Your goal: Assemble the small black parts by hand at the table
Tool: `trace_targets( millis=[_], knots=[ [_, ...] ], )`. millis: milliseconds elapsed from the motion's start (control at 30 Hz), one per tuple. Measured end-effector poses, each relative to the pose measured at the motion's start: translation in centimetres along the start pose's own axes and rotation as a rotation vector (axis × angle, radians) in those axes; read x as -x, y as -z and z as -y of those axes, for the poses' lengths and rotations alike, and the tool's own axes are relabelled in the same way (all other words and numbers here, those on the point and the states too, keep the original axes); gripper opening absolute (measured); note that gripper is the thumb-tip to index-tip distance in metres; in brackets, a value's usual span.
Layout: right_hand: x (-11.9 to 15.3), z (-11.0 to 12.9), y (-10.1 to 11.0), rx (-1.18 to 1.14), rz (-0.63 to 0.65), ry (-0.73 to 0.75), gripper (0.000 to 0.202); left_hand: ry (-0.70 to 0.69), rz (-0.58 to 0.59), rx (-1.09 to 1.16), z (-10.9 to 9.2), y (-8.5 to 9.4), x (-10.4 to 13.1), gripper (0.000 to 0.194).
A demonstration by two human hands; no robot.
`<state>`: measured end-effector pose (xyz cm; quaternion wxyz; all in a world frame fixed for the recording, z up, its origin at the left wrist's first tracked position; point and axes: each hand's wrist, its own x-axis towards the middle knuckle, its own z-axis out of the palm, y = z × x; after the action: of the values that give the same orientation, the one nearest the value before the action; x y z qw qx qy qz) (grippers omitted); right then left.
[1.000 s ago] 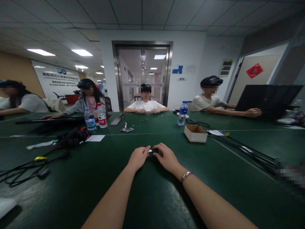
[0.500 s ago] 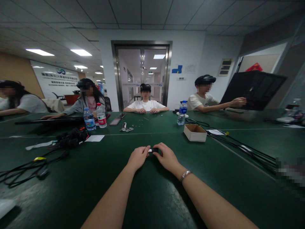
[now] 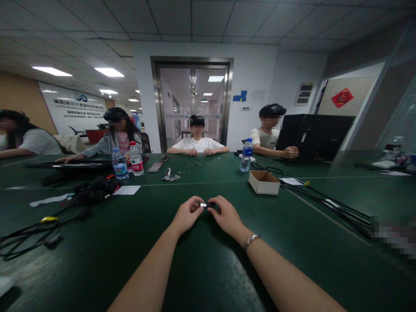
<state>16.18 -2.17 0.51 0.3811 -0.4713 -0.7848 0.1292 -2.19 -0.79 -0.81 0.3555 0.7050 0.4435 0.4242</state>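
Between my two hands, above the green table [image 3: 208,251], is a small black stick with a shiny silver end [image 3: 208,205]; it looks like a USB flash drive. My left hand [image 3: 187,214] has thumb and forefinger closed at the silver end. At the black end, my right hand [image 3: 226,215] pinches the stick between thumb and fingers. The stick lies roughly level, pointing left to right. Fingertips cover both of its ends.
An open cardboard box [image 3: 264,183] stands right of my hands. Ahead lie small metal parts [image 3: 169,175]. Bottles [image 3: 120,164] and black cables [image 3: 19,236] are at left, with more cables [image 3: 325,203] at right. Several people sit around the table; one holds a black monitor [image 3: 313,136].
My left fingers have shifted slightly and more of the silver end shows. My right hand keeps its pinch. Across the table at right, the tilted monitor has been lowered and stands more upright.
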Motion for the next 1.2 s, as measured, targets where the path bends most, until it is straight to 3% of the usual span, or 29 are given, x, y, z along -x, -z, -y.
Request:
trace_targets(
  millis=[133,367,667,1033,1200],
  knots=[
    [0.0,0.1,0.0,0.017,0.014,0.002,0.018,0.040,0.027,0.027,-0.2,-0.1,0.0,0.025],
    [0.1,0.3,0.1,0.041,0.020,0.013,0.016,0.106,0.011,-0.176,-0.9,0.0,0.2,0.047],
    [0.2,0.5,0.1,0.062,0.022,0.027,0.016,0.125,0.007,-0.225,-0.7,0.0,0.1,0.057],
    [0.0,-0.2,-0.2,0.072,0.010,0.003,0.016,0.046,0.012,-0.050,0.1,-0.1,-0.2,0.028],
    [0.1,0.0,-0.2,0.069,0.026,0.007,0.017,0.024,0.033,0.025,0.1,-0.2,-0.2,0.027]
  ],
)
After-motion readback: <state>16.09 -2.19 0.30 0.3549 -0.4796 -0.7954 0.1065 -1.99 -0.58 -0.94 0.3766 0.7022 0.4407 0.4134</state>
